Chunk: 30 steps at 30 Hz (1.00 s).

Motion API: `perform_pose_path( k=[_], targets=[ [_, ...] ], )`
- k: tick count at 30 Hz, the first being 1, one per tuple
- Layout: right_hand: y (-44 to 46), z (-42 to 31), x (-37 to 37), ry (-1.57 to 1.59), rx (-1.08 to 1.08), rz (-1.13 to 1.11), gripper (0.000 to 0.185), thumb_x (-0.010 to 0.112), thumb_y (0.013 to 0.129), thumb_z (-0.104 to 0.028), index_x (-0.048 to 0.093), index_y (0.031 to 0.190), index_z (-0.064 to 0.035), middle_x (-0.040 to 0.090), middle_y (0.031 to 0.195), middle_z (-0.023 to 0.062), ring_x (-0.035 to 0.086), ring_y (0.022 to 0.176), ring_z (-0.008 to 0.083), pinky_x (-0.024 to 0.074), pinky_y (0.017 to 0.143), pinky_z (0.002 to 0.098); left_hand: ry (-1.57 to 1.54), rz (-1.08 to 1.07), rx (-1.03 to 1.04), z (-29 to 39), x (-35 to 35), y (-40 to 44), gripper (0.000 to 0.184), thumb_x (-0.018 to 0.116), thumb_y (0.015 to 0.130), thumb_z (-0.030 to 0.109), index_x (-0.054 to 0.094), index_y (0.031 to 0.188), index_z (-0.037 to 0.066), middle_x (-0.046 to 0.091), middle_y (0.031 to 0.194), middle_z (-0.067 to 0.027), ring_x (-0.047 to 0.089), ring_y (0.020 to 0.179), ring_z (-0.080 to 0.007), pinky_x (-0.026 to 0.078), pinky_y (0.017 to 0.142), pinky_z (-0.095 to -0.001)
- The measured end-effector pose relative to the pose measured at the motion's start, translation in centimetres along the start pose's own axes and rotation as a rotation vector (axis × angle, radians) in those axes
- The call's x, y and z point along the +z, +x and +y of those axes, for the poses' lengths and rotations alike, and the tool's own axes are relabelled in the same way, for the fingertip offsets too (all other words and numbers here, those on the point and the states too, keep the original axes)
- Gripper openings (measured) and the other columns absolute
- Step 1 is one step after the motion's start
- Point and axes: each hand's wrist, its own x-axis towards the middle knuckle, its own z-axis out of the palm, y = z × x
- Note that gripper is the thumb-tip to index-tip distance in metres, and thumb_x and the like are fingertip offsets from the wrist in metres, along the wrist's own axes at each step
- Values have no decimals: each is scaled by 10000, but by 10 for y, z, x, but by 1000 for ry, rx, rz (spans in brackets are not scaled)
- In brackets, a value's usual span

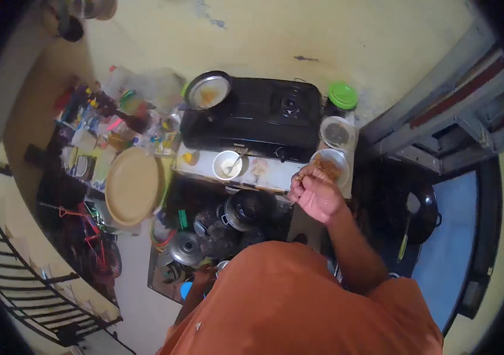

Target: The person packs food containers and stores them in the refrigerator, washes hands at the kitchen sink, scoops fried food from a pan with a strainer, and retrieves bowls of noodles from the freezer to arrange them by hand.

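Note:
My right hand (320, 195) is raised in front of the counter's right end, its fingers pinched together around a small brown bit of food (300, 177). Just behind it sits a round bowl of brown crumbly food (330, 164), partly covered by the hand. My left hand (206, 274) hangs low beside my body, near a steel lid (186, 247) and a blue round thing (186, 290); its fingers are too dark to make out. A white bowl (227, 165) with a spoon (239, 158) in pale contents stands on the counter.
A black gas stove (252, 121) carries a pan (208, 90) on its left burner. A green-lidded jar (342, 96) and a round container (338, 133) stand at right. Dark pots (249, 210) lie below the counter. A large tan tray (133, 186) leans left; a wok (420, 213) is at right.

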Motion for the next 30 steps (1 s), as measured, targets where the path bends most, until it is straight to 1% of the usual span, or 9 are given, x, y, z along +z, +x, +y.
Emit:
perform_pose_path(
  k=[1, 4, 7, 13, 15, 16, 18, 21, 30],
  targets=[
    [3, 6, 10, 8, 16, 15, 81, 580, 861, -145, 579, 917, -88, 581, 852, 69, 528, 761, 149, 410, 702, 334, 86, 66, -26, -2, -2, 1, 402, 607, 825, 189, 506, 1136, -43, 642, 806, -101, 614, 756, -174, 496, 667, -320],
    [8, 21, 45, -13, 53, -68, 89, 586, 855, -146, 544, 898, -82, 560, 822, 82, 526, 756, 184, 404, 705, 349, 397, -21, 558, -3, 6, -16, 392, 612, 833, 212, 517, 1125, -31, 631, 817, -91, 606, 753, -167, 487, 633, -320],
    [-4, 32, 108, -104, 64, -301, 91, 585, 852, -153, 573, 865, -63, 584, 869, 120, 541, 747, 229, 405, 696, 365, 223, 88, 129, -3, 7, -33, 281, 598, 839, 191, 565, 1038, -5, 628, 836, -116, 606, 770, -219, 482, 647, -360],
    [-22, 50, 182, -393, -7, -567, 137, 583, 859, -176, 579, 900, -45, 603, 930, 119, 554, 755, 216, 421, 700, 351, 1060, 179, 517, -74, -68, -8, 129, 525, 862, 191, 597, 842, 85, 621, 835, -98, 587, 737, -293, 472, 678, -417],
    [-18, 57, 178, -495, -48, -525, 158, 582, 862, -184, 575, 927, -40, 607, 937, 116, 555, 757, 209, 426, 703, 348, 1462, -205, 949, -97, -107, 5, 172, 522, 862, 247, 596, 819, 98, 623, 812, -75, 593, 741, -286, 470, 664, -402],
    [-17, 60, 176, -555, -68, -505, 169, 581, 863, -188, 573, 940, -38, 608, 941, 114, 556, 758, 206, 429, 704, 346, 1450, -192, 950, -87, -97, -8, 172, 522, 862, 247, 596, 819, 98, 623, 812, -75, 593, 741, -286, 470, 664, -402],
    [-14, 65, 170, -687, -108, -449, 192, 580, 866, -195, 568, 967, -33, 612, 948, 110, 558, 760, 199, 434, 707, 342, 1004, 150, 371, -54, -66, -62, 220, 543, 854, 298, 600, 818, 88, 624, 790, -89, 589, 755, -311, 466, 672, -393],
    [-4, 69, 163, -913, -158, -367, 228, 579, 871, -207, 562, 1008, -25, 616, 958, 104, 560, 763, 189, 442, 711, 336, 711, 298, 226, -90, -83, -71, 295, 557, 839, 368, 604, 836, 78, 638, 807, -95, 587, 757, -315, 454, 656, -398],
    [29, 33, 126, -1657, -103, -35, 344, 574, 883, -241, 544, 1129, -3, 631, 991, 86, 568, 773, 160, 466, 724, 318, 995, 437, 332, -104, -28, -113, 334, 513, 843, 398, 617, 931, 93, 621, 858, -148, 591, 808, -317, 471, 700, -392]
  ],
)
